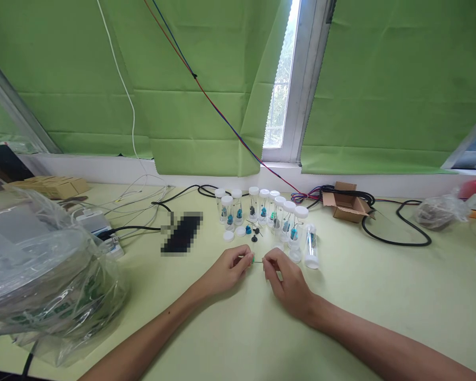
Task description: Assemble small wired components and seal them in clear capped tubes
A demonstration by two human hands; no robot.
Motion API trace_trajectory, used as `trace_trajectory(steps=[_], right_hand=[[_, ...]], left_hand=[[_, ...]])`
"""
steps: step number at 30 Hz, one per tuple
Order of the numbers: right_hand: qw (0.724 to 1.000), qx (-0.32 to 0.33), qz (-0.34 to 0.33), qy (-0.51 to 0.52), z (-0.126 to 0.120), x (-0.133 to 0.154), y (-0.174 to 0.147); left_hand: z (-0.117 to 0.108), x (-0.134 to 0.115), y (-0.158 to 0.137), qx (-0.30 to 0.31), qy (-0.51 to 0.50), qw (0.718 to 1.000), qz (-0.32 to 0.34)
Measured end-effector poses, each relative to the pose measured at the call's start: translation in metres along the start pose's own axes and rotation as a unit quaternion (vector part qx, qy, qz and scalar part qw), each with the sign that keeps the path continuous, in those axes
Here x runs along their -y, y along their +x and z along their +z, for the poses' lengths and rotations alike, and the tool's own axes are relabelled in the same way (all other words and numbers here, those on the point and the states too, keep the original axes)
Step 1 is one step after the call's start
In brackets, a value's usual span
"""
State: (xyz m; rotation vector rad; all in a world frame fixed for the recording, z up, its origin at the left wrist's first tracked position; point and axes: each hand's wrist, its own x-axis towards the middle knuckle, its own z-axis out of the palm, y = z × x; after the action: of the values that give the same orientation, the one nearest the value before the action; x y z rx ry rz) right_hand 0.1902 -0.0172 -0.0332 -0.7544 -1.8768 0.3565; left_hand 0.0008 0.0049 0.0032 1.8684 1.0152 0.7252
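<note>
Between thumb and fingers, my left hand (235, 265) pinches a small green piece (253, 259). A thin metal pin (258, 261) runs from it toward my right hand (284, 275), whose closed fingertips hold the pin's other end. Just beyond my hands lie a small blue piece (248, 229) and a black disc-shaped piece (254, 238), with thin pins beside them. Clear tubes with white caps, such as one upright tube (237, 206), stand behind in a curved row, with small blue, black or green pieces and bent pins inside. One more capped tube (311, 246) is near my right hand.
A plastic-wrapped bundle (51, 275) fills the left side of the table. Black cables and a blurred dark object (182, 233) lie left of the tubes. An open cardboard box (347, 203) and a looping black cable (400, 243) are at the back right.
</note>
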Motion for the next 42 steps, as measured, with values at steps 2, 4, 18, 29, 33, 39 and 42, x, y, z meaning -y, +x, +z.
trace_trajectory(steps=[2,4,18,29,33,39,42], right_hand=[[1.0,-0.005,0.003,0.0,-0.001,0.002,0.001],[1.0,-0.009,0.003,0.005,-0.001,0.003,0.002],[0.999,0.021,-0.036,0.034,-0.002,0.001,0.001],[0.992,0.097,-0.06,0.05,-0.004,0.004,0.001],[0.991,0.102,-0.072,0.045,-0.004,0.004,0.001],[0.99,0.105,-0.081,0.036,-0.003,0.002,0.001],[0.99,0.104,-0.082,0.04,-0.003,0.002,0.002]], left_hand=[[0.001,-0.001,0.0,-0.011,0.005,1.0,0.002],[0.001,-0.002,0.0,-0.023,0.007,1.0,0.002],[0.007,0.003,0.002,-0.029,-0.085,0.995,-0.031],[0.01,0.004,0.005,-0.028,-0.145,0.989,-0.022],[0.01,0.004,0.006,-0.048,-0.149,0.987,-0.02],[0.009,-0.001,0.005,-0.044,-0.182,0.982,-0.014],[0.007,-0.006,0.003,-0.037,-0.207,0.978,-0.011]])
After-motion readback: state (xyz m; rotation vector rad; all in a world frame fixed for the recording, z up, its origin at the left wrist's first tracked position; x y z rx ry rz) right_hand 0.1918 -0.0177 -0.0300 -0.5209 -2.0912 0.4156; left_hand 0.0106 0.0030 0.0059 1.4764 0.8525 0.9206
